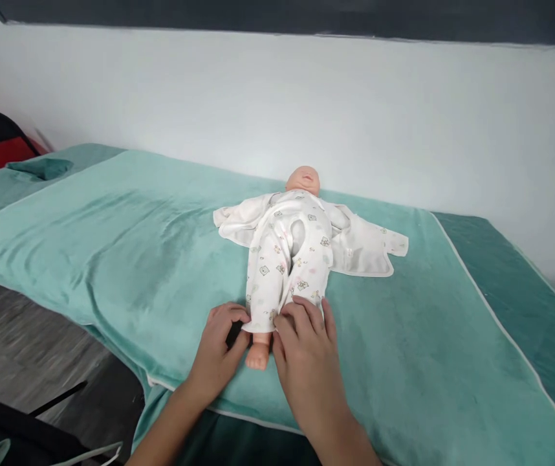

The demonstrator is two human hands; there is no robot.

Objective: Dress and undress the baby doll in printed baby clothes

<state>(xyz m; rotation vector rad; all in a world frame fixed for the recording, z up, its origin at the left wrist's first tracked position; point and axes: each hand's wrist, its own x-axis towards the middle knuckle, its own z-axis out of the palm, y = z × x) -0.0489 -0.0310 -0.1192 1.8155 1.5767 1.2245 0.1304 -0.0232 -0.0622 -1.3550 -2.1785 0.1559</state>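
A baby doll [303, 179] lies on its back, its head toward the wall and its feet toward me. It has on white printed pants [268, 272], and a white printed jacket [362, 244] lies spread out beneath it, sleeves to both sides. Between finger and thumb, my left hand [222, 349] pinches the left edge of one pant cuff. On the cuff's other edge, my right hand [309, 362] has its thumb and forefinger closed. One bare foot [258, 355] sticks out below that cuff; the other foot is hidden behind my right hand.
A green velvety cover [127, 239] with white piping drapes the bed, over a darker green layer [500, 259]. The white wall [239, 97] stands right behind. At left are a red and black object [0, 155] and the grey floor [20, 343].
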